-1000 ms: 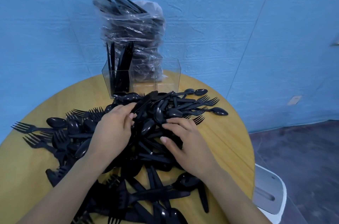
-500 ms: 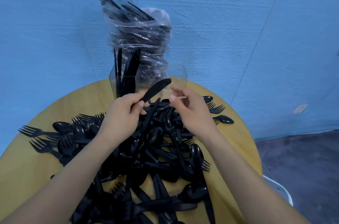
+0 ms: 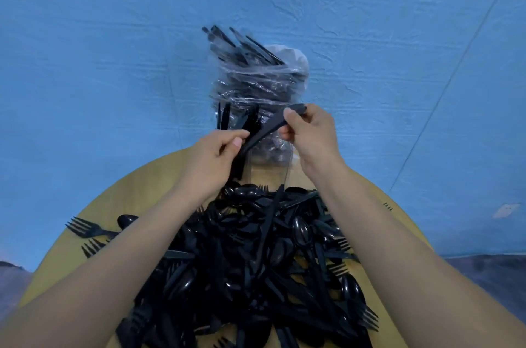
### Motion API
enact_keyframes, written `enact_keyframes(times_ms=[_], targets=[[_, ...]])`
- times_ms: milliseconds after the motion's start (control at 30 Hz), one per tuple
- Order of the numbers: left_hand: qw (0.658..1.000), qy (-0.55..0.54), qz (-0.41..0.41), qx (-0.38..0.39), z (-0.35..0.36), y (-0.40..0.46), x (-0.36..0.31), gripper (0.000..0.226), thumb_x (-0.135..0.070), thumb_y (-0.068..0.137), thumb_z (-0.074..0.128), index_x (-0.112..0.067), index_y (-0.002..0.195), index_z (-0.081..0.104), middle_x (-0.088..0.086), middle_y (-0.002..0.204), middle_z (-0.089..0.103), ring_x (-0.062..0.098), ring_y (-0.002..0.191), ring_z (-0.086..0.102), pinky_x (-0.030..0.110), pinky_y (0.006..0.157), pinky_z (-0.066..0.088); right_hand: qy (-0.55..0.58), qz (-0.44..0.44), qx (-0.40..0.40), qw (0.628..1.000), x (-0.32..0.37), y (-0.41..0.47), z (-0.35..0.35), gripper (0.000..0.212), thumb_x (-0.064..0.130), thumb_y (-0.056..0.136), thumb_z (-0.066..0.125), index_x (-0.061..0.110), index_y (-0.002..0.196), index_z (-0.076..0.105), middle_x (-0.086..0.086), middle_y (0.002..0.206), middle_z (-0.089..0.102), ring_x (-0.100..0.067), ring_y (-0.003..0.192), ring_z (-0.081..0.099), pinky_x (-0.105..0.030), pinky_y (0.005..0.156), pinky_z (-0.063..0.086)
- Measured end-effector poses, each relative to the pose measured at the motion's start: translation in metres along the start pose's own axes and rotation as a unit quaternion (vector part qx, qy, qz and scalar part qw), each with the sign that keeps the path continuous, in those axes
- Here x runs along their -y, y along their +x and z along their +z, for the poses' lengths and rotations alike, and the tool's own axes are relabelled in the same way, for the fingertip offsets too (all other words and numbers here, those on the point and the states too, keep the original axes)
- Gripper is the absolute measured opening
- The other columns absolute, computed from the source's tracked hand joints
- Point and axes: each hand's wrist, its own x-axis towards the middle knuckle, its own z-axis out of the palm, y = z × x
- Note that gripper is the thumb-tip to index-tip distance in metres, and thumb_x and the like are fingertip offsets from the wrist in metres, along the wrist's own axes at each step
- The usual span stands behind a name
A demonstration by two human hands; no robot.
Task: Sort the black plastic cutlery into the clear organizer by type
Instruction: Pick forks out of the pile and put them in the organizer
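Left hand (image 3: 210, 157) and right hand (image 3: 310, 131) both pinching one black knife (image 3: 267, 128) in curled fingers, above clear organizer (image 3: 267, 159), cutlery pile (image 3: 256, 262) on tabletop (image 3: 136, 194) below.

Glossy black plastic cutlery (image 3: 256, 256); matt wooden table (image 3: 136, 194)

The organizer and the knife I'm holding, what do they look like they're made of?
The organizer looks like clear rigid plastic, maybe acrylic: the table and bag show through its thin straight walls. The knife, held between left hand and right hand, looks like black moulded plastic with a dull sheen.
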Motion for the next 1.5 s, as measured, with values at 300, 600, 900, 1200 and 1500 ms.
enact_keyframes(times_ms=[300,600,900,1200,1500], targets=[[0.977,0.204,0.063,-0.007,-0.011,0.005,0.052,0.028,-0.012,0.096,0.049,-0.009,0.121,0.062,0.003,0.118,0.056,0.019,0.108,0.053,0.020,0.087,0.034,-0.112,-0.120,-0.137,0.977,0.001,0.033,0.016,0.011,0.012,0.094,0.051,0.010,0.083,0.051,0.000,0.068,0.057,-0.008,0.057,0.059,-0.032,0.069,0.050],[0.971,0.229,0.069,0.019,-0.015,0.000,0.048,0.038,-0.008,0.094,0.049,-0.013,0.131,0.055,0.001,0.130,0.051,0.020,0.112,0.053,0.016,0.086,0.033,-0.415,-0.317,0.007,0.853,-0.030,0.015,0.047,0.018,0.014,0.088,0.061,0.006,0.104,0.063,-0.007,0.092,0.064,-0.025,0.091,0.051,-0.034,0.077,0.040],[0.971,0.232,0.030,0.055,-0.024,-0.013,0.028,0.046,-0.015,0.096,0.049,-0.015,0.141,0.042,-0.001,0.143,0.039,0.020,0.116,0.051,0.024,0.093,0.037,-0.466,-0.360,0.015,0.808,-0.027,0.001,0.027,0.024,0.021,0.088,0.057,0.008,0.103,0.072,-0.007,0.100,0.063,-0.033,0.089,0.049,-0.040,0.076,0.044],[0.983,0.182,0.003,0.020,-0.042,-0.099,0.003,0.039,-0.022,0.095,0.050,-0.022,0.134,0.047,-0.006,0.129,0.046,0.009,0.106,0.051,0.025,0.083,0.042,-0.422,-0.221,0.049,0.878,-0.011,-0.091,-0.025,0.019,0.019,0.094,0.053,0.014,0.103,0.069,0.005,0.095,0.052,-0.024,0.098,0.049,-0.021,0.079,0.025],[0.984,0.167,-0.056,-0.016,-0.054,-0.206,0.002,0.037,-0.022,0.093,0.054,-0.022,0.130,0.051,-0.008,0.122,0.049,0.010,0.111,0.050,0.021,0.091,0.038,-0.426,-0.118,0.108,0.891,-0.033,-0.211,-0.061,0.018,0.019,0.093,0.057,0.019,0.105,0.069,0.006,0.105,0.060,-0.015,0.105,0.050,-0.023,0.088,0.037]])
